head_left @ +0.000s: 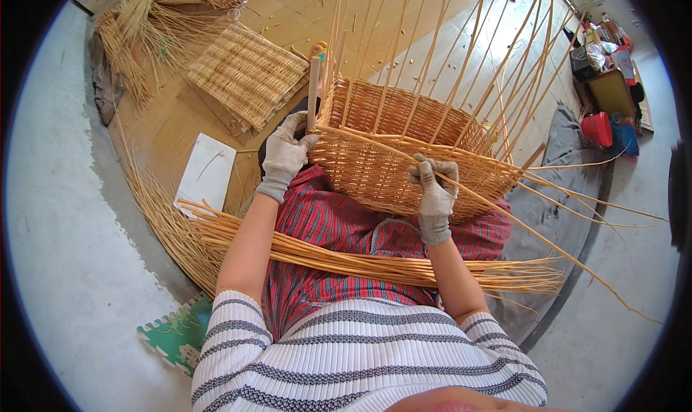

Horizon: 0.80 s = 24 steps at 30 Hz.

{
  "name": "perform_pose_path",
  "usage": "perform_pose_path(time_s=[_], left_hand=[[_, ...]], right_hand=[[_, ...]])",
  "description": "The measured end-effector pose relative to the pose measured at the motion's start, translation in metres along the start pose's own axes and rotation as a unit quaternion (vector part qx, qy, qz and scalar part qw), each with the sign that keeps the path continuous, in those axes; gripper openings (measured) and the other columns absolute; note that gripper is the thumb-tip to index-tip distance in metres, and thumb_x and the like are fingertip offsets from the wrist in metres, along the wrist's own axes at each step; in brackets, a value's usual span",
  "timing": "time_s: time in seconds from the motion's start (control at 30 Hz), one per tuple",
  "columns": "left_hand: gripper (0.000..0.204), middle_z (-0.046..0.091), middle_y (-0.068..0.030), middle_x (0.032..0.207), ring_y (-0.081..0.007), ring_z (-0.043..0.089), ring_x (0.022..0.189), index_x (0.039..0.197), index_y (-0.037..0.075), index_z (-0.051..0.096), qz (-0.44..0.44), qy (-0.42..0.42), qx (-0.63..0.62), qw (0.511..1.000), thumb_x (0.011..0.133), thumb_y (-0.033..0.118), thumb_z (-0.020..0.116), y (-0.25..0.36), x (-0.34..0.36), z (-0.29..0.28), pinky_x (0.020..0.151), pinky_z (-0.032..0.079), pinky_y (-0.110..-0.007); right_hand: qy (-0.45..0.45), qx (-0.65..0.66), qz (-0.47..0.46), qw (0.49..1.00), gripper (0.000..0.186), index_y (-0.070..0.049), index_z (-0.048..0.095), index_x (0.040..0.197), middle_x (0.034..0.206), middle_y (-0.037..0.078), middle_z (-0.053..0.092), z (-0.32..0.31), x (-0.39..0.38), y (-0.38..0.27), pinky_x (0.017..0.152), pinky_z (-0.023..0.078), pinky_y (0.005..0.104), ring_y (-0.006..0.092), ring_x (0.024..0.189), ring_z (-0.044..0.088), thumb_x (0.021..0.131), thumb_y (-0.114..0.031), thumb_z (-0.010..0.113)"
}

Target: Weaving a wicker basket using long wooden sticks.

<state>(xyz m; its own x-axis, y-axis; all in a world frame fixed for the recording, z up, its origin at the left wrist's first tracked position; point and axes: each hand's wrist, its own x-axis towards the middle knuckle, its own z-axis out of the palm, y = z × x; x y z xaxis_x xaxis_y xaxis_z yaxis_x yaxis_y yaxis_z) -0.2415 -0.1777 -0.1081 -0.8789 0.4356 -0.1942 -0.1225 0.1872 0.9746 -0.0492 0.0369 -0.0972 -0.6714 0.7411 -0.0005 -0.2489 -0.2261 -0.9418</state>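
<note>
A half-woven wicker basket (pixel 393 134) rests on my lap, with several long upright stakes rising from its rim. My left hand (pixel 285 152), in a grey glove, grips the basket's near left corner beside an upright wooden post (pixel 313 87). My right hand (pixel 435 188), also gloved, pinches a long thin willow rod (pixel 548 246) against the basket's front wall; the rod runs off to the lower right. A bundle of loose willow rods (pixel 346 260) lies across my lap over the red plaid cloth.
A woven flat mat (pixel 245 69) and straw bundles (pixel 151 15) lie on the wooden board at upper left. A white sheet (pixel 205 170) is beside them. A red object (pixel 597 127) and cluttered items stand at upper right. A green foam tile (pixel 176 333) is at lower left.
</note>
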Motion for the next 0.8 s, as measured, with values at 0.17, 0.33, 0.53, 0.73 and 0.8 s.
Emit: perform_pose_path(time_s=[0.17,0.33,0.53,0.73,0.8], left_hand=[[0.046,0.067,-0.0065,0.115,-0.0085,0.056,0.077,0.13,-0.001,0.056,0.013,0.014,0.005,1.0,0.086,-0.005,0.07,-0.006,-0.001,0.002,0.064,0.048,-0.021],[0.046,0.067,-0.0103,0.117,-0.0166,0.065,0.103,0.128,-0.002,0.057,0.057,0.021,0.104,0.993,0.084,-0.007,0.07,-0.023,0.01,-0.012,0.084,0.054,-0.03],[0.035,0.07,-0.0089,0.109,-0.025,0.068,0.096,0.124,0.007,0.06,0.255,0.167,0.241,0.921,0.09,0.01,0.069,0.032,0.0,0.032,0.081,0.055,-0.036],[0.032,0.066,-0.0044,0.077,-0.0134,0.063,0.053,0.101,0.005,0.061,-0.147,-0.154,0.111,0.971,0.097,0.037,0.065,0.039,0.023,0.055,0.047,0.052,-0.027],[0.033,0.065,-0.0039,0.077,-0.0104,0.062,0.052,0.098,0.005,0.061,-0.154,-0.148,0.087,0.973,0.097,0.037,0.066,0.029,0.023,0.056,0.043,0.05,-0.026]], right_hand=[[-0.015,-0.029,0.043,0.999,0.018,-0.006,0.048,0.094,0.106,0.024,0.07,0.006,0.007,0.0,0.053,0.051,0.0269,0.0124,0.063,0.062,0.094,0.002,0.064],[-0.086,-0.034,0.077,0.993,0.02,-0.008,0.046,0.094,0.108,0.021,0.071,-0.011,0.019,0.004,0.05,0.048,0.0247,0.0099,0.061,0.059,0.094,-0.001,0.065],[-0.149,-0.043,0.096,0.983,0.02,-0.01,0.048,0.093,0.112,0.021,0.07,-0.039,0.047,0.017,0.047,0.049,0.0253,0.0099,0.057,0.057,0.094,-0.002,0.065],[-0.083,0.052,0.119,0.988,0.023,-0.007,0.051,0.089,0.104,0.019,0.072,-0.028,0.057,0.023,0.063,0.058,0.0298,0.0208,0.085,0.069,0.088,0.011,0.066],[-0.173,-0.183,-0.017,0.968,0.01,-0.007,0.058,0.1,0.108,0.019,0.071,-0.013,0.085,0.005,0.076,0.06,0.0357,0.0258,0.096,0.07,0.094,0.001,0.061]])
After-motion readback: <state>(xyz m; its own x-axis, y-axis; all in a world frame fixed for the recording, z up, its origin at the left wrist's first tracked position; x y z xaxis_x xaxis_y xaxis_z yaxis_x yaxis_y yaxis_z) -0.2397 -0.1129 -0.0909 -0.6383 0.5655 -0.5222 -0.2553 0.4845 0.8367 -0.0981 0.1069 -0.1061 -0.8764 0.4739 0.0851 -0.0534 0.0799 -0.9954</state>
